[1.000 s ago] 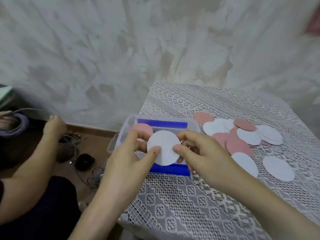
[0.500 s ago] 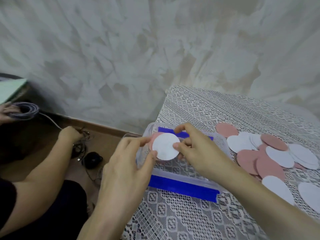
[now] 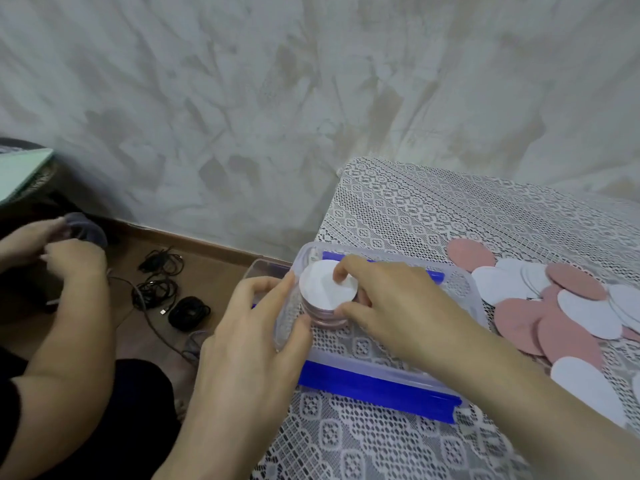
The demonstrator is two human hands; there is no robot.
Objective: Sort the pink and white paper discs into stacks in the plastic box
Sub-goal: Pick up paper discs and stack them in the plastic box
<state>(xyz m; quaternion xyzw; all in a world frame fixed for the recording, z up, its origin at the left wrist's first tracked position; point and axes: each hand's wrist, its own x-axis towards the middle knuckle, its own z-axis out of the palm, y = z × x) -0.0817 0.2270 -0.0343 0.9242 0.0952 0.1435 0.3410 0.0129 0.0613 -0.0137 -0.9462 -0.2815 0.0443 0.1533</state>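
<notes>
A clear plastic box (image 3: pixel 465 292) with blue clips lies at the left edge of the lace-covered table. In its left end stands a stack of pink discs (image 3: pixel 325 319) with a white disc (image 3: pixel 320 291) on top. My right hand (image 3: pixel 391 306) reaches into the box, its index fingertip on the white disc and its thumb at the stack's front edge, pinching it. My left hand (image 3: pixel 256 327) grips the box's left wall, thumb beside the stack. Loose pink and white discs (image 3: pixel 561 306) lie scattered on the table to the right of the box.
Another person sits on the floor at the left, their hands (image 3: pixel 52 251) busy with a coiled cable. Black cables and a charger (image 3: pixel 166 292) lie on the brown floor. A plastered wall rises behind. The table's left edge runs just under the box.
The white disc, held in the air between both hands, has come down onto the pink stack in the box. My left hand has let go of it and now holds the box's wall.
</notes>
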